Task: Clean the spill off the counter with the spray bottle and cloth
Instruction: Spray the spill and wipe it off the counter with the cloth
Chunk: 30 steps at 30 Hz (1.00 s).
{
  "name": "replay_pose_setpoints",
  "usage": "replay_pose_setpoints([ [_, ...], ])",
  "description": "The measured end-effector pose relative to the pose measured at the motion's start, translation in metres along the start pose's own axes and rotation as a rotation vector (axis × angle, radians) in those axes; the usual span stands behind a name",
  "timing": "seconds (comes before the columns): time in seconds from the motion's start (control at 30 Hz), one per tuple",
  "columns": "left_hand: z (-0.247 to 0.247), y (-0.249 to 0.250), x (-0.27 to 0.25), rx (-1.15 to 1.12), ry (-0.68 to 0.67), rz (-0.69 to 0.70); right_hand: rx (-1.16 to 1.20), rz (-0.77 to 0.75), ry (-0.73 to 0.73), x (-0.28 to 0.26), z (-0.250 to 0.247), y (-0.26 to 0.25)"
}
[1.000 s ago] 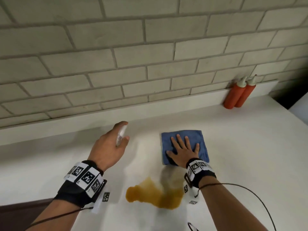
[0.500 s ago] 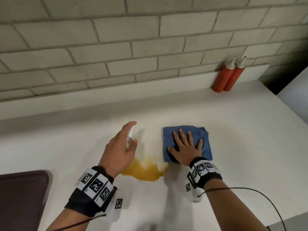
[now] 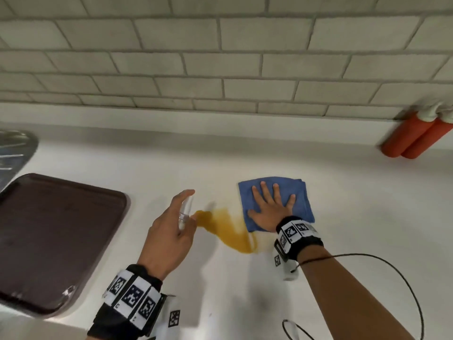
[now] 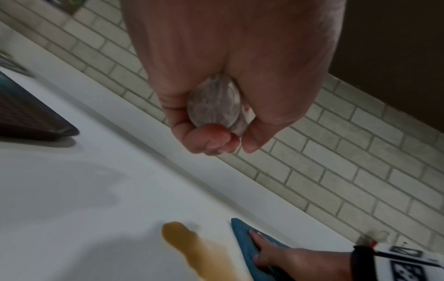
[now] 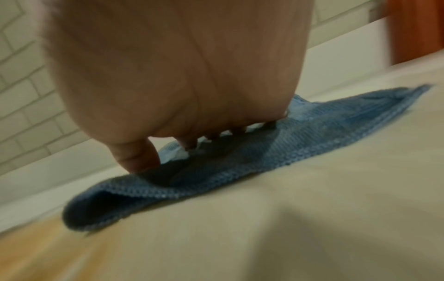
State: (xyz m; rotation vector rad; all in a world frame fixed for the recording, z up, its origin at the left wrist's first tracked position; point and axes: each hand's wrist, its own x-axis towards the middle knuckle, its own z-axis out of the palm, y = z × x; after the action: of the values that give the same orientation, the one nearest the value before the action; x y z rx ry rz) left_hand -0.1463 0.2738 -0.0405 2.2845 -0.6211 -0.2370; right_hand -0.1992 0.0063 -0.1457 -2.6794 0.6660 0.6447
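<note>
An amber spill (image 3: 226, 227) (image 4: 199, 249) streaks across the white counter (image 3: 343, 204). My left hand (image 3: 171, 229) (image 4: 216, 136) grips a small clear spray bottle (image 3: 185, 212) (image 4: 216, 102) just left of the spill, with the index finger raised over its top. A folded blue cloth (image 3: 300, 200) (image 5: 240, 161) (image 4: 242, 235) lies flat at the spill's right end. My right hand (image 3: 272, 207) (image 5: 182, 106) presses on it with straight, spread fingers.
A dark brown tray (image 3: 54, 236) (image 4: 28, 116) lies on the counter at the left, a metal object (image 3: 14, 153) behind it. Two orange squeeze bottles (image 3: 414, 138) stand against the tiled wall (image 3: 220, 57) at the far right. A black cable (image 3: 392, 278) loops by my right forearm.
The view has shifted left, bringing the tray into sight. The spill now reaches further under the cloth's near-left corner. Both hands keep their holds.
</note>
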Motion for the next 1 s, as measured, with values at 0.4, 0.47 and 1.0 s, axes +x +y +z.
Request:
replay_pose_setpoints([
  [0.4,-0.046,-0.051,-0.018,-0.046,0.059,-0.038,-0.102,-0.236,-0.033,0.011,0.026,-0.134],
  [0.47,-0.053,-0.059,-0.019,-0.073,0.052,-0.036,-0.115,-0.26,-0.037,-0.003,0.039,-0.141],
  [1.0,-0.092,-0.105,-0.014,-0.186,-0.063,0.021,-0.175,-0.259,0.029,-0.047,0.085,-0.193],
])
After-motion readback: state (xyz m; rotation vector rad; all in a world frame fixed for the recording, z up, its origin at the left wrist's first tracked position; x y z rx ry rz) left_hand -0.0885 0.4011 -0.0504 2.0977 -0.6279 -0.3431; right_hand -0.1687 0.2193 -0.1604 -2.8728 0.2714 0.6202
